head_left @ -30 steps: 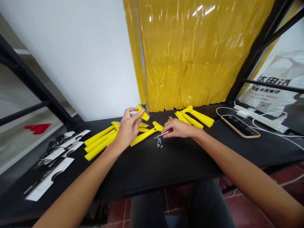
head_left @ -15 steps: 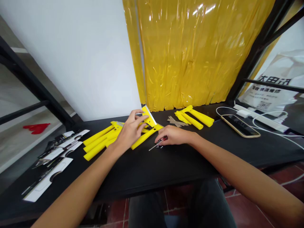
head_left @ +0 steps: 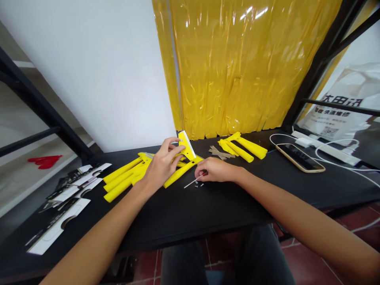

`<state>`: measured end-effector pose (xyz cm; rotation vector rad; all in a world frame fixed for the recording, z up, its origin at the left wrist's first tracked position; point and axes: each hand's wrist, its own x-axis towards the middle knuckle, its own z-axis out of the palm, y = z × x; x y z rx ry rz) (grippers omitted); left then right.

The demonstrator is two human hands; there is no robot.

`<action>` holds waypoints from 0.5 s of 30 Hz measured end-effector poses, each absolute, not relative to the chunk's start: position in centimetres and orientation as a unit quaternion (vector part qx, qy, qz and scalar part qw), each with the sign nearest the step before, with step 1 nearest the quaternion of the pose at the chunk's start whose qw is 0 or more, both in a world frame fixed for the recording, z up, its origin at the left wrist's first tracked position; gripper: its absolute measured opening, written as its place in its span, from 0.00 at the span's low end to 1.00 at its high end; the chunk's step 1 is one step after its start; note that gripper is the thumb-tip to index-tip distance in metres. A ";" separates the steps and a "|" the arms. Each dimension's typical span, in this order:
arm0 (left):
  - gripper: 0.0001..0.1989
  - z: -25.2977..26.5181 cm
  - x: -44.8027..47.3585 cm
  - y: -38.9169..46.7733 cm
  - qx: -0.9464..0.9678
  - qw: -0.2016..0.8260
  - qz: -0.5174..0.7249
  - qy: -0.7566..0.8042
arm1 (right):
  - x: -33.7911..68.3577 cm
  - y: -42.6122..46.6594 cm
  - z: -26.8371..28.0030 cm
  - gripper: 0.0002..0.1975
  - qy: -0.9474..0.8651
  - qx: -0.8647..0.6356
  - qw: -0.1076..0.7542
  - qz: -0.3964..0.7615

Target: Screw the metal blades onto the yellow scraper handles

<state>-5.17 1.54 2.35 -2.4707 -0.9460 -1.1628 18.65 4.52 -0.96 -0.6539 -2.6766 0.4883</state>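
Note:
My left hand (head_left: 166, 158) is closed on a yellow scraper (head_left: 186, 146), whose wide head with a pale edge strip points up and away. My right hand (head_left: 218, 169) is curled round a small screwdriver (head_left: 193, 181) with a red and dark handle; its thin shaft points left over the table. Several small screws (head_left: 197, 185) lie just below the right fingers. Between the hands rests a yellow handle piece (head_left: 179, 174), partly covered by the left hand. More yellow scrapers (head_left: 123, 180) lie in a group left of my left hand.
Yellow parts (head_left: 245, 148) and thin brown strips (head_left: 221, 153) lie at the back right. A phone (head_left: 299, 157), white cables and a power strip (head_left: 329, 148) occupy the right side. White and black card sleeves (head_left: 59, 225) are piled at the left. A yellow plastic curtain (head_left: 252, 71) hangs behind.
My right hand has shifted slightly, with the screwdriver tip moving a little left; more of the screws now shows. My left hand keeps hold of the scraper, almost unmoved.

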 end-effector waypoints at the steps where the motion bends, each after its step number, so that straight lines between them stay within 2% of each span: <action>1: 0.13 2.3 -5.2 1.6 -0.849 0.126 -0.393 -0.329 | 18.6 4.4 -1.0 0.02 -0.943 -0.232 0.172 0.167; 4: 0.12 2.0 -5.4 1.8 -0.852 0.130 -0.378 -0.339 | 18.5 4.1 -0.8 0.02 -0.940 -0.230 0.201 0.154; 10: 0.12 1.2 -5.3 1.8 -0.860 0.166 -0.323 -0.360 | 19.0 3.9 0.3 0.04 -0.886 -0.257 0.377 0.080; 15: 0.14 0.7 -4.4 0.9 -0.869 0.181 -0.276 -0.370 | 19.1 4.0 -0.1 0.06 -0.885 -0.283 0.370 0.005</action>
